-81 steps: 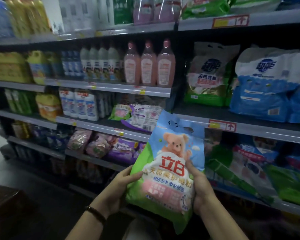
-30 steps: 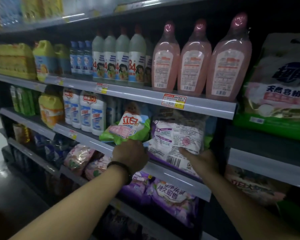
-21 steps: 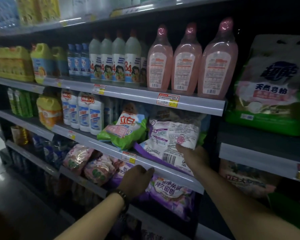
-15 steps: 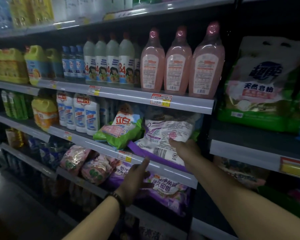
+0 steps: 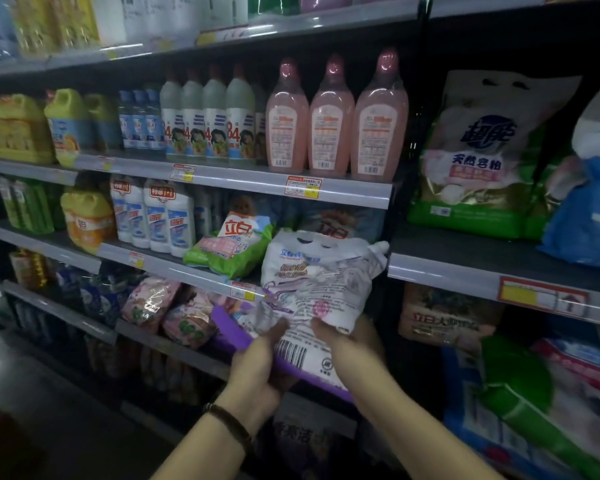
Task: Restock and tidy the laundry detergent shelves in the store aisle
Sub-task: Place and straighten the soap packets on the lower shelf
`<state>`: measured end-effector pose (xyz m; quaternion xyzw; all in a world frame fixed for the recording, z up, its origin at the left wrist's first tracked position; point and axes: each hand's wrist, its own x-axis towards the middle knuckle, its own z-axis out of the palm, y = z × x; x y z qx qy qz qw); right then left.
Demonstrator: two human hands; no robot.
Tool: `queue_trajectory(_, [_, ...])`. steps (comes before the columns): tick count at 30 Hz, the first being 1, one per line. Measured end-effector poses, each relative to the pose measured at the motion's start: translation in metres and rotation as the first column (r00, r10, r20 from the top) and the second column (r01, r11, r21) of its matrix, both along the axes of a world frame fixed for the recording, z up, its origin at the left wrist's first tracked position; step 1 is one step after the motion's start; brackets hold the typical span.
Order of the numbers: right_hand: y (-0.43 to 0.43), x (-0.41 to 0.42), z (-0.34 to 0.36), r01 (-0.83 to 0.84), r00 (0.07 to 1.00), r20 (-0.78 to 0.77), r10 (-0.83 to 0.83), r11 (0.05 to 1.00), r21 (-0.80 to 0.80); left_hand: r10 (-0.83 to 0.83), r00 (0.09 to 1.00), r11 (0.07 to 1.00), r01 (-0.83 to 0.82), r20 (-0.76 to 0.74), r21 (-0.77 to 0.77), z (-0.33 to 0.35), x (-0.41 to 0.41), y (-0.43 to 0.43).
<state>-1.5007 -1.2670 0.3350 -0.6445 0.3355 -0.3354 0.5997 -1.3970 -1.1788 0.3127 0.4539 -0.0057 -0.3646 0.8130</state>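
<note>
A white and purple detergent bag [image 5: 321, 292] is held in front of the third shelf [image 5: 201, 277], its back label and barcode facing me. My left hand [image 5: 257, 365] grips its lower left edge and my right hand [image 5: 350, 344] grips its lower right side. The bag's top leans toward the shelf opening and its purple bottom hangs below the shelf lip. A green and blue detergent bag with a bear picture [image 5: 231, 245] lies on the same shelf just to the left, tilted forward. Another bag of that brand [image 5: 340, 223] stands behind, mostly hidden.
Three pink bottles [image 5: 329, 119] and several white bottles [image 5: 205, 123] stand on the shelf above. Large green and blue detergent sacks [image 5: 482, 157] fill the right bay. Pink and purple bags [image 5: 174, 313] lie on the lower shelf. Dark floor at lower left.
The bear-picture bag I held earlier now lies on the shelf. My left hand rose from the lower shelf and joined my right on the white and purple bag, which came forward off the shelf.
</note>
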Motion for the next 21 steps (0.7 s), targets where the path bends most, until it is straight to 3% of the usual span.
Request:
queue_trajectory(3, [0.027,-0.03,-0.004,-0.082,0.996,0.037,0.083,0.997,-0.011,0.015,0.999,0.998,-0.018,-0.05,-0.053,-0.024,-0.022,0.027])
queue_trajectory(6, [0.041,-0.054,-0.018,-0.154,0.987,0.079,0.138,0.957,0.246,0.025,1.0,0.993,-0.026,-0.018,-0.114,-0.051,-0.04,0.06])
queue_trajectory(10, [0.045,-0.073,-0.054,-0.263,0.961,0.073,0.265,0.81,0.525,0.07,0.997,0.992,-0.067,0.02,-0.109,-0.089,-0.074,0.094])
queue_trajectory(16, [0.053,-0.091,-0.107,-0.215,0.961,-0.026,0.276,0.801,0.558,0.063,0.998,0.997,-0.063,0.013,-0.043,-0.123,-0.099,0.12])
queue_trajectory(21, [0.051,-0.077,-0.133,-0.093,0.98,-0.099,0.175,0.831,0.548,0.056,0.998,0.998,-0.056,-0.022,0.015,-0.136,-0.09,0.117])
